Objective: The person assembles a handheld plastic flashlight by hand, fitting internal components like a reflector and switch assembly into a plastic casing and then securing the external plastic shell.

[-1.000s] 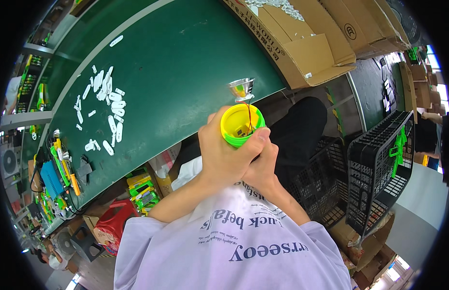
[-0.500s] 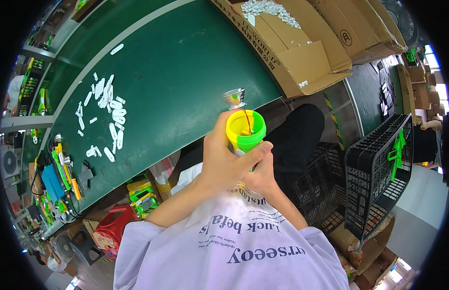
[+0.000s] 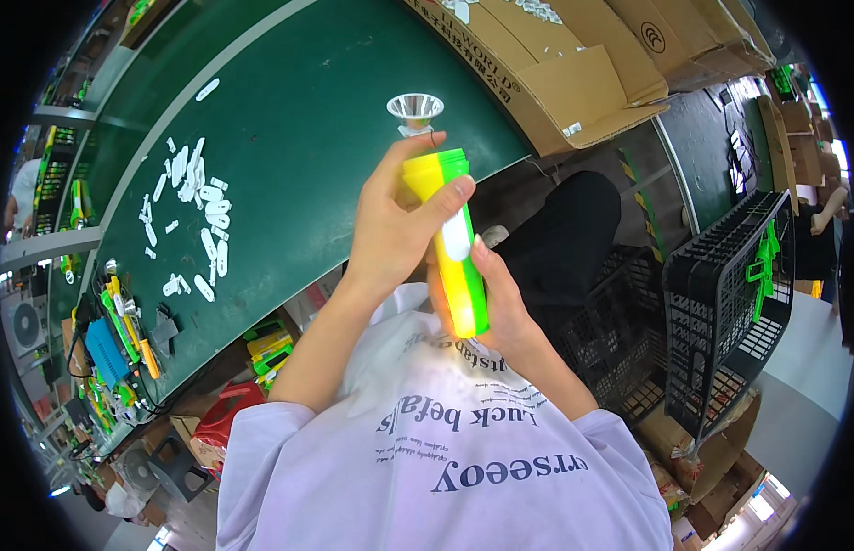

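Note:
Held in front of my chest is a yellow and green flashlight body [image 3: 456, 246], its threaded wide end pointing away from me. A pale oval panel shows on its side. My left hand [image 3: 390, 225] is closed around the upper part, thumb across the front just below the threads. My right hand [image 3: 502, 298] grips the lower part from the right, its fingers partly hidden behind the body. Beyond the threaded end, close to my left index finger, hangs a shiny silver reflector cup [image 3: 415, 110]. A thin dark wire shows beneath it.
White plastic pieces [image 3: 215, 216] are scattered over the left of the green table [image 3: 298, 156]. An open cardboard box [image 3: 574, 83] with small white parts stands at the far right. Black crates [image 3: 721, 312] are on my right; tools [image 3: 124, 331] lie at the table's left end.
The flashlight body has tipped from its open mouth facing me to showing its long side. The reflector has moved farther away and to the left. My right hand has shifted lower on the body.

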Available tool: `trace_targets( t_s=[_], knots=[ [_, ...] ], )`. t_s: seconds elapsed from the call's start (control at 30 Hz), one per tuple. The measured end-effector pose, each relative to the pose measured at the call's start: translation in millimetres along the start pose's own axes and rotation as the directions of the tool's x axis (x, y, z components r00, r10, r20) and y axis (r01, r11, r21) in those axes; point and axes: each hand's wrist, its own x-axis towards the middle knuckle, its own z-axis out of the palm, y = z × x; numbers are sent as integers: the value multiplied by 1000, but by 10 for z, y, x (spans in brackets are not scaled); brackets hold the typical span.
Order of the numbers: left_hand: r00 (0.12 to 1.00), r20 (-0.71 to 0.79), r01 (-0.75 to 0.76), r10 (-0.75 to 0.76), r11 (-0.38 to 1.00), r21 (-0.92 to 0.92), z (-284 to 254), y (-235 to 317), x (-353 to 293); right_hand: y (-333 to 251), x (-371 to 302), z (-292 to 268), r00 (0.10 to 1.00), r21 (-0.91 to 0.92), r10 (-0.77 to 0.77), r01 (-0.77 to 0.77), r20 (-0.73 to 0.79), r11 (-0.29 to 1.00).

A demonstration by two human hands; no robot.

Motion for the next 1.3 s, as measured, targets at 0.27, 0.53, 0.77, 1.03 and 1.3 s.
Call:
trace_targets(
  t_s=[0.27,0.53,0.77,1.03,1.3],
  knots=[
    [988,101,-108,113,993,-56,60,24,168,-2,35,-67,998,140,-55,52,24,989],
    [885,251,-465,392,762,451,278,253,431,-187,-172,-63,988,392,-70,12,135,920],
    [791,393,-588,469,405,700,359,954,2241,-512,-491,-58,898,446,-386,263,213,856],
    [868,490,-479,86,-121,870,341,891,3640,-551,-625,-256,815,445,-563,458,135,770],
    [871,475,-489,-122,-137,862,374,665,3699,-592,-665,-445,796,433,-598,507,96,745]
  ],
)
